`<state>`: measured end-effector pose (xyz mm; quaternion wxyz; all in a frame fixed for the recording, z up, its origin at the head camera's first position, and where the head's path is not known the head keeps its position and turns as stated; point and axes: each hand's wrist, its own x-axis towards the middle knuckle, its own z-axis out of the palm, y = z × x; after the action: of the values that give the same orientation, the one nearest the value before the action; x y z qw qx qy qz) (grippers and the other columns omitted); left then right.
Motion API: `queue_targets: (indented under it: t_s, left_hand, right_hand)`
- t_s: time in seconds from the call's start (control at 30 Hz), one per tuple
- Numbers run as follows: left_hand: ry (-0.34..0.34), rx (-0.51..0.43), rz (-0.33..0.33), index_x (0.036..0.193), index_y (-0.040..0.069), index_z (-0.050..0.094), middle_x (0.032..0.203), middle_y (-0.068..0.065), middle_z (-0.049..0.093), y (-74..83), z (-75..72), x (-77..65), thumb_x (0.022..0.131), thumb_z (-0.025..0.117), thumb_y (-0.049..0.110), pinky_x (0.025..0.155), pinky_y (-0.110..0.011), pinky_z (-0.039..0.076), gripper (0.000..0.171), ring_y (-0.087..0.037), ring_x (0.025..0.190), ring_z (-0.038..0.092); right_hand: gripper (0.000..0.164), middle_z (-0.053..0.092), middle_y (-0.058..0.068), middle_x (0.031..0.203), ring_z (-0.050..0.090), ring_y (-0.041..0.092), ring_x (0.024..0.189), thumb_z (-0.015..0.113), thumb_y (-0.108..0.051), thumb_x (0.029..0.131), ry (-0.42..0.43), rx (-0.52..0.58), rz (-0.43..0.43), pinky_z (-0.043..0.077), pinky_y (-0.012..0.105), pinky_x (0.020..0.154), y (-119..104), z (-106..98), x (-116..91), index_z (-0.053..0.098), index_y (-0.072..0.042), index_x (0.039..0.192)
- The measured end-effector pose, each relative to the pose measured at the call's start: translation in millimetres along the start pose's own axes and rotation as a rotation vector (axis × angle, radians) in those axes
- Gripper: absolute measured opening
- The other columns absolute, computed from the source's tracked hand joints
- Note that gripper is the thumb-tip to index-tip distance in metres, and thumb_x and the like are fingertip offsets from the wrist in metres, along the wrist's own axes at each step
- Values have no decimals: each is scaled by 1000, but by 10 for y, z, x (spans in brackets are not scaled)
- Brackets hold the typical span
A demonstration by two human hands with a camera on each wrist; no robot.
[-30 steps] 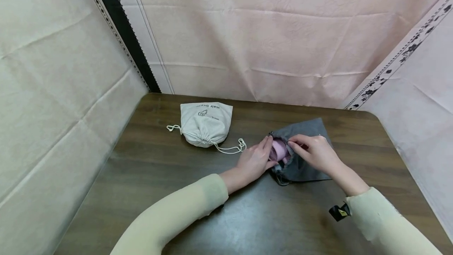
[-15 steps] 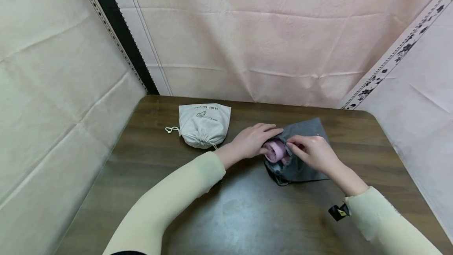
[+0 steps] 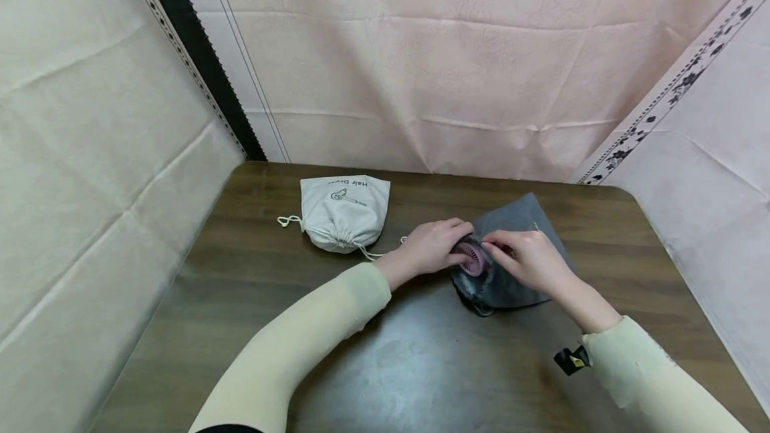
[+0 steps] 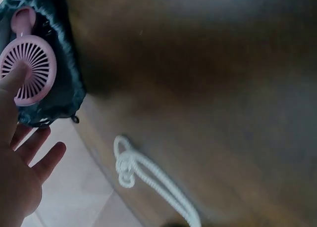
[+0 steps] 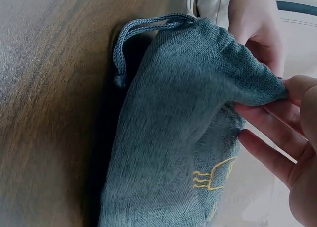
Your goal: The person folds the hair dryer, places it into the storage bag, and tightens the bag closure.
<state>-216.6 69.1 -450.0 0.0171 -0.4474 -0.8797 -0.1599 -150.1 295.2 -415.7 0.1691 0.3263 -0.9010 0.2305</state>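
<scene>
A pink hair dryer (image 4: 43,83) sits in the mouth of a dark grey drawstring bag (image 5: 168,118), its round slatted grille facing out. My left hand (image 3: 434,246) is at that mouth; the thumb presses on the grille and the fingers reach round the bag's far side. On the near side my right hand (image 3: 529,259) pinches the bag's rim between thumb and fingers, lifting that edge. The rest of the dryer is hidden in the cloth. Yellow stitching marks the bag's side in the right wrist view.
A white drawstring bag (image 3: 345,212) printed "Hair Dryer" lies on the wooden table (image 3: 289,313), left of my left hand. Its white cord (image 4: 148,167) trails toward that hand. Pale cloth hangs behind and along both sides.
My left hand has shifted to the bag's upper edge, with the thumb now on the grille. The dryer has turned its grille toward me and sits deeper. The right hand keeps its pinch.
</scene>
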Motion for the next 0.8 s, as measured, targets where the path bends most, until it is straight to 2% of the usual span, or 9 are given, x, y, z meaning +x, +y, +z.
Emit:
queue_targets:
  t_s: [0.13,0.2,0.37,0.5,0.6,0.67,0.8]
  left_hand:
    - [50,8,-19,133,16,61,127,-3,68,34,68,-38,101,73,48,81,-33,59,46,-18,100,70]
    - [55,-2,-5,130,15,61,122,-2,69,31,71,-61,101,72,48,79,-33,58,44,-17,95,69]
    - [23,-45,46,129,15,66,119,-2,69,-8,21,-144,103,72,39,86,-34,57,36,-16,97,69]
    - [-7,-68,74,131,15,69,125,-3,70,-39,-23,-205,105,71,30,91,-35,58,30,-17,104,70]
    - [-16,-66,83,132,16,69,128,-3,70,-65,-40,-227,106,69,27,94,-36,58,28,-18,108,71]
    - [-17,-56,78,132,17,69,129,-3,70,-90,-45,-235,107,69,27,96,-36,58,27,-18,110,71]
    - [-33,-46,60,132,18,69,132,-3,70,-154,-61,-250,107,67,28,98,-37,57,27,-19,112,71]
  right_hand:
    - [8,78,-1,87,54,-1,61,77,-4,95,11,-28,-15,48,27,54,-4,-18,-8,80,-9,101]
    - [10,79,-1,87,58,1,61,80,-3,92,21,-59,-35,50,29,54,-8,-30,-20,80,-9,100]
    - [18,78,-1,86,68,10,65,84,-3,84,34,-151,-106,56,38,57,-51,-50,-84,79,-12,98]
    - [18,76,-1,84,66,10,63,84,-6,82,17,-200,-135,54,36,52,-119,-63,-165,77,-13,98]
    - [15,75,-1,85,65,9,61,83,-13,86,5,-231,-132,52,34,50,-178,-69,-252,77,-12,99]
    - [15,74,-1,87,66,11,64,80,-22,93,-4,-253,-120,53,35,51,-218,-70,-322,77,-12,102]
    - [38,74,1,95,71,19,76,65,-46,106,-5,-293,-93,58,41,57,-284,-62,-484,77,-10,110]
